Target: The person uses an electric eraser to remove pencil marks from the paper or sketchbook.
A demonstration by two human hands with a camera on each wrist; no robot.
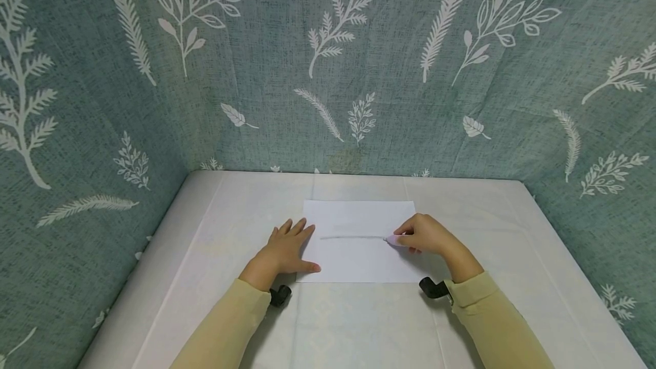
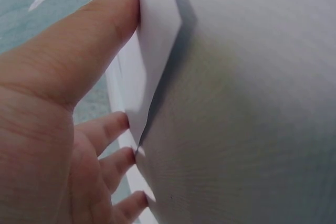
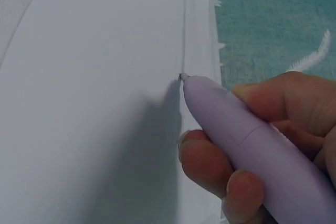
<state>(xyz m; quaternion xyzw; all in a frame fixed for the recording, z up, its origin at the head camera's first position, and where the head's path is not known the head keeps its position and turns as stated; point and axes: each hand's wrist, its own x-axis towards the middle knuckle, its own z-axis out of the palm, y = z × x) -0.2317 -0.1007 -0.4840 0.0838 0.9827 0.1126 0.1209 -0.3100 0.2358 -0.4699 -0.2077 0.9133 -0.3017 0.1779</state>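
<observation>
A white sheet of paper (image 1: pixel 359 261) lies on the table with a thin grey line (image 1: pixel 351 237) across it. My left hand (image 1: pixel 287 249) is spread at the sheet's left edge, thumb and fingertips on or beside the paper. In the left wrist view, the paper's corner (image 2: pixel 157 35) lifts slightly above the tabletop near the thumb. My right hand (image 1: pixel 422 235) grips a thick lilac pen-shaped tool (image 3: pixel 236 129) between thumb and fingers. Its short grey tip (image 3: pixel 184 76) meets the paper at the line's right end. The tool's rear end is hidden by the hand.
A white cloth covers the table (image 1: pixel 246 198). Green fabric (image 1: pixel 266 118) with white leaf prints stands behind it and at both sides. Black devices (image 1: pixel 434 288) are worn at both wrists, below the sleeve cuffs.
</observation>
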